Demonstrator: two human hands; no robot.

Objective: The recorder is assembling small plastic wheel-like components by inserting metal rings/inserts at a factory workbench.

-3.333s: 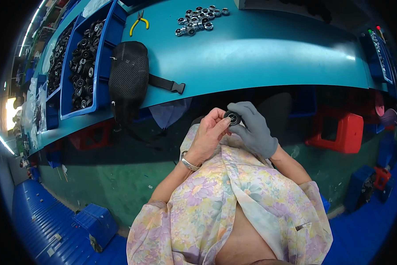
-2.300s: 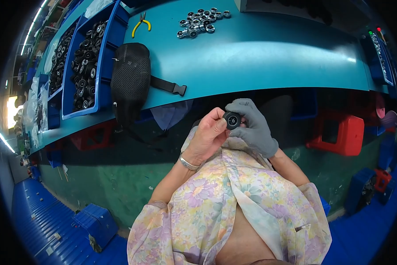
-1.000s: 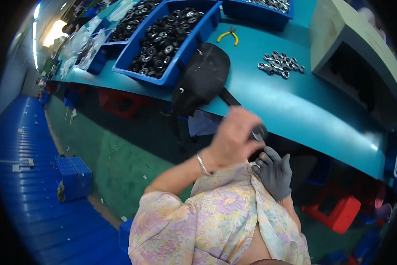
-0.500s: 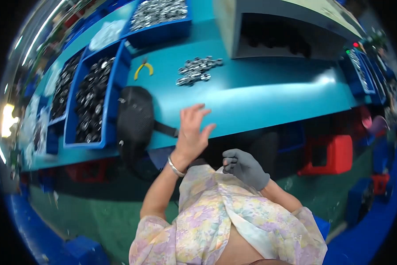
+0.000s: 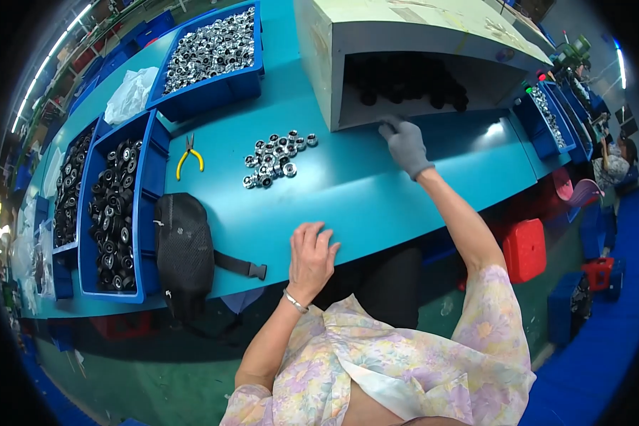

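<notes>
My bare left hand [image 5: 311, 260], with a silver bangle at the wrist, rests at the table's front edge, fingers loosely bent and a little apart, holding nothing visible. My right hand [image 5: 407, 148] wears a grey glove and reaches over the table to the mouth of a pale box [image 5: 319, 71]. Its fingers are stretched forward and somewhat blurred; nothing shows in them. Dark round parts [image 5: 412, 82] lie inside the box. Left of that hand, a loose cluster of small shiny metal rings or wheels [image 5: 269, 160] lies on the teal table [image 5: 319, 202].
Yellow-handled pliers [image 5: 190, 157] and a black mesh waist bag [image 5: 184, 245] lie on the left. Blue bins hold black wheels [image 5: 112, 220] and shiny metal parts [image 5: 209, 53]. Another blue bin [image 5: 544, 121] stands at the right end, with a red stool [image 5: 524, 250] below.
My right hand has moved from in front of my body forward to the box opening. My left hand has lowered to the table edge, its fingers closer together. The view has shifted.
</notes>
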